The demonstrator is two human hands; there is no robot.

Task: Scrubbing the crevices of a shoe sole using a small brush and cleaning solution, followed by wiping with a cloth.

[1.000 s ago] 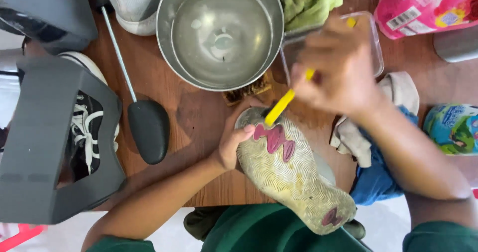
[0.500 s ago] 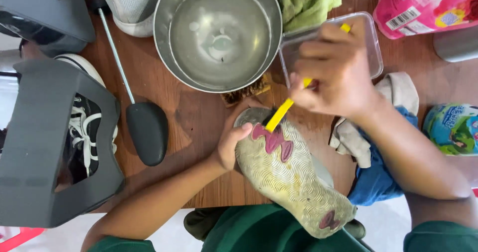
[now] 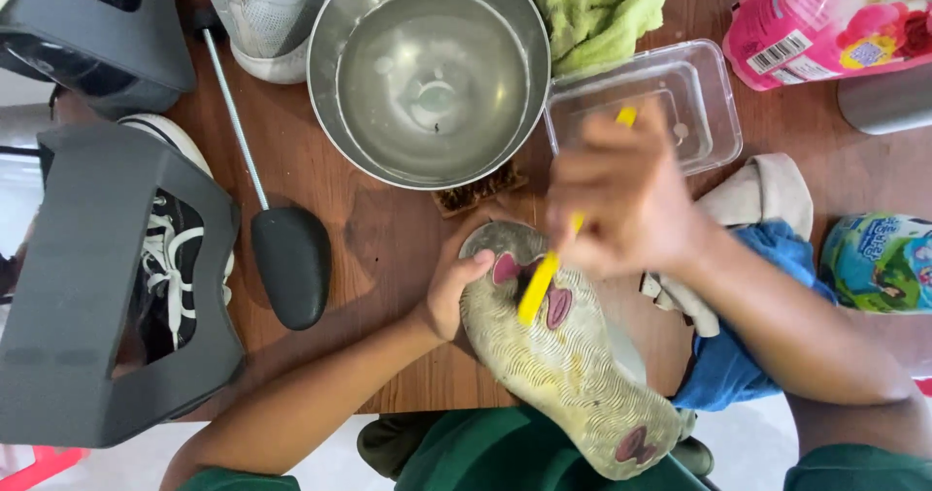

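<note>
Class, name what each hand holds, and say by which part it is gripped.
The left hand grips the upturned shoe at its toe end. The right hand holds the yellow brush by its handle's upper part.

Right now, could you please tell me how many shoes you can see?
3: a yellowish-soled shoe held sole-up by the left hand, a grey mesh sneaker at the top edge, and a black white-laced sneaker inside the grey stand. Others may be hidden.

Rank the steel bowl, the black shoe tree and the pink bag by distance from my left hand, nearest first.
From the left hand:
1. Black shoe tree, on its left side.
2. Steel bowl, farther up the table.
3. Pink bag, top right corner.
</note>
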